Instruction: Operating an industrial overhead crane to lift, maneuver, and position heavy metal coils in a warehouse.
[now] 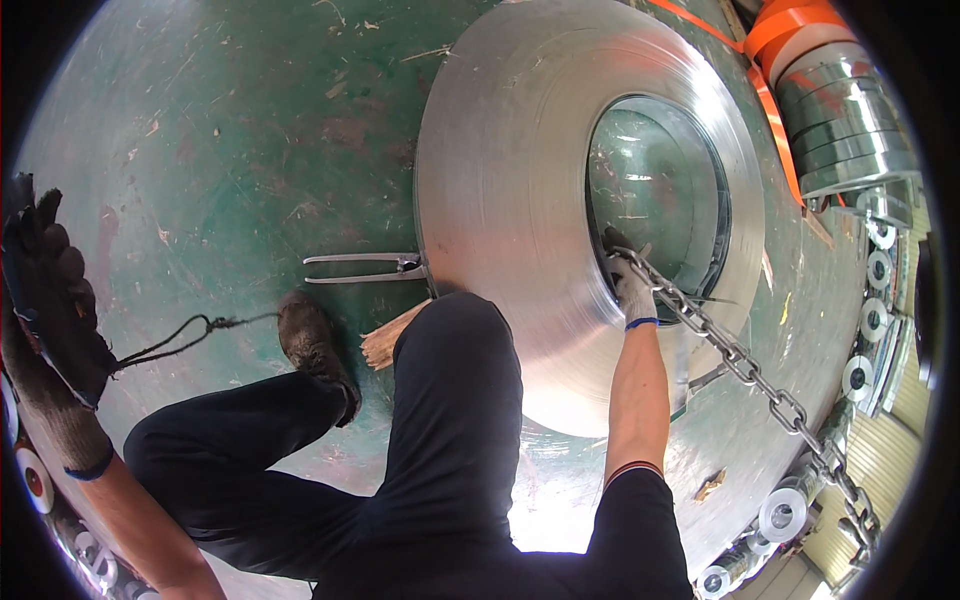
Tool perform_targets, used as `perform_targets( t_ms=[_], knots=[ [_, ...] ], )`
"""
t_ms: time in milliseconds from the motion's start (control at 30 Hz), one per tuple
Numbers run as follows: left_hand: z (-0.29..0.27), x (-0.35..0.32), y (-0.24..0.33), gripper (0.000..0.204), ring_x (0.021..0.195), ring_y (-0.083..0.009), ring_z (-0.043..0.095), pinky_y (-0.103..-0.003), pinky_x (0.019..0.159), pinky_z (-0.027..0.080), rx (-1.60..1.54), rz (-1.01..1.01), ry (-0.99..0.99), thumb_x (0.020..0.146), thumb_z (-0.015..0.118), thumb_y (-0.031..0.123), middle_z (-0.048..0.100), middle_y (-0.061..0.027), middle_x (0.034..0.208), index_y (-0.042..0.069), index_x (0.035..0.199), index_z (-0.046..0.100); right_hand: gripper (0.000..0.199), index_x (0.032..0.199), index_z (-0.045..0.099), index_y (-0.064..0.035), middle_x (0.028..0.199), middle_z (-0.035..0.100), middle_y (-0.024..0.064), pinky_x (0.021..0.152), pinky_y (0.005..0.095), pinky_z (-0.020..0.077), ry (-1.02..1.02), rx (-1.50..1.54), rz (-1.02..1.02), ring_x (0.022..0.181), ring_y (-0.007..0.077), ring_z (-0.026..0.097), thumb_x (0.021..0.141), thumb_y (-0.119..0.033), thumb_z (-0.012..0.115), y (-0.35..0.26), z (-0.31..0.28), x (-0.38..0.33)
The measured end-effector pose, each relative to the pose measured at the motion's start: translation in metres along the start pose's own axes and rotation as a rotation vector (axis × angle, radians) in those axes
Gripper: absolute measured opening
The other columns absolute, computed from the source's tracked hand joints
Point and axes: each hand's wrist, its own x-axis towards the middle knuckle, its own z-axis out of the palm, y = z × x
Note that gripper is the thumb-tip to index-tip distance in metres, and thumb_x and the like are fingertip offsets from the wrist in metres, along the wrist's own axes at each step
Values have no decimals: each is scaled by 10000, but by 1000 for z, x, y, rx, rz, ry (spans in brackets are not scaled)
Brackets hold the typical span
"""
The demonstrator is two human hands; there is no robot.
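A large flat steel coil (510,200) lies on the floor in front of me. My right hand (630,285), in a pale glove with dark fingers, reaches into its round opening. The fingers are closed at the end of a steel chain (730,350), partly hidden by the links. From there the chain runs down to the lower right. At the far left, my gloved left hand (60,275) is raised off the floor, its dark fingers curled around a dark block-shaped thing (62,340). A thin cord loop (180,335) hangs from that thing; its kind is unclear.
Long-handled metal cutters (365,267) lie against the coil's left edge, near a split wood piece (390,335) and my shoe (312,345). Bundled steel coils (845,115) with orange strapping (775,125) stand at the upper right. Several smaller coils (782,515) line the right edge.
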Motion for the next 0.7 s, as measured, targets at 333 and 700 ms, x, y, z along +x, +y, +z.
perform_targets(
  t_ms=[333, 700],
  knots=[
    [8, 6, -6, 742, 1120, -171, 531, -261, 937, 513, -77, -5, -124, 1016, 650, 240, 509, -99, 1301, -17, 1578, 239, 673, 1241, 693, 2, 1155, 730, 160, 962, 371, 495, 534, -459, -22, 1062, 280, 661, 890, -572, 677, 3, -23, -1],
    [-8, -7, -15, 759, 1210, -225, 569, -337, 1019, 543, -101, 113, -152, 1027, 623, 242, 484, -148, 1434, -4, 1607, 200, 816, 1294, 676, 16, 1325, 661, 246, 1079, 401, 443, 264, -854, 268, 1265, 377, 606, 855, -671, 650, -15, -1, 2]
  ],
)
